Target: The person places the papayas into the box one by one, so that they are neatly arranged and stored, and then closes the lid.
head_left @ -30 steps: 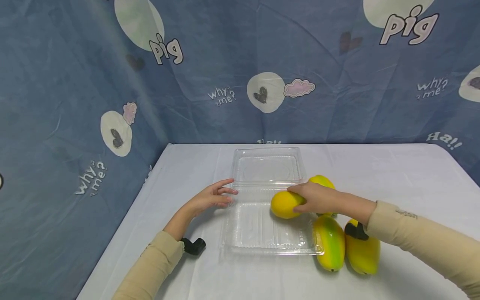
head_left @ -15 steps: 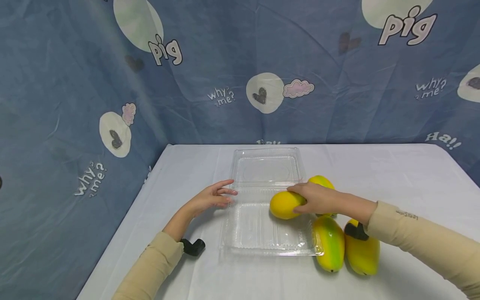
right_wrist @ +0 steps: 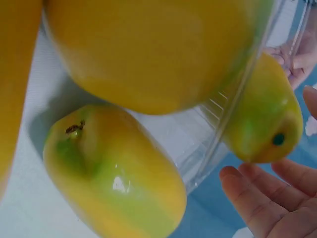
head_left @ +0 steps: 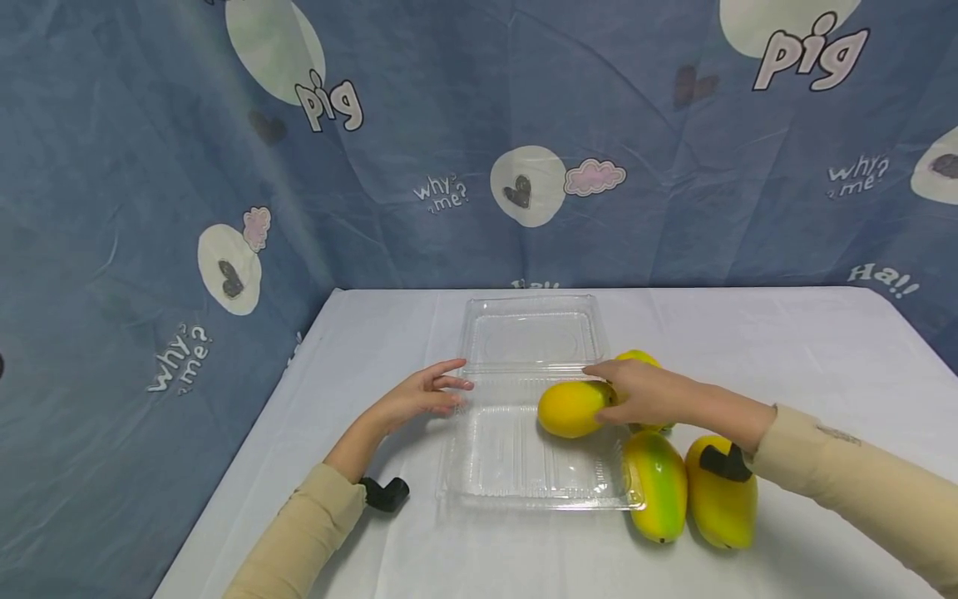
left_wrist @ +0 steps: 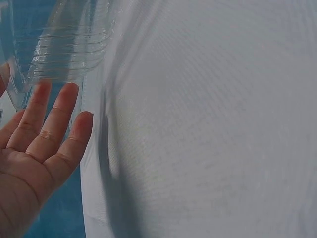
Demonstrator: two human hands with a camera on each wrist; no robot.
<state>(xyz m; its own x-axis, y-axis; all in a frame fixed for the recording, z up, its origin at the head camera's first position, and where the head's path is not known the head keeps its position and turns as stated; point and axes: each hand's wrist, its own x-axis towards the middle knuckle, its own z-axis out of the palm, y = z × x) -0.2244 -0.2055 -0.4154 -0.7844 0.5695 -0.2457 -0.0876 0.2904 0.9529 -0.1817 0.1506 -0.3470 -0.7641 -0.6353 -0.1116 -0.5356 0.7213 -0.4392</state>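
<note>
Right hand [head_left: 644,398] fingers loosely apart against a mango [head_left: 572,408] at centre frame, mango sitting in the clear box [head_left: 524,478]; looks like placing it, letting go is what's left. Left hand [head_left: 419,397] fingers spread, touching the box's left edge, steadying. Three more mangoes [head_left: 659,482] lie lower right on the white surface [head_left: 786,349]; open lid [head_left: 533,333] behind. Nothing blocking.

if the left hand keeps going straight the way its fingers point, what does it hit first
Most likely the near left edge of the clear plastic tray: the left hand lies open, fingertips right at its rim. Whether they already touch it is unclear.
</note>
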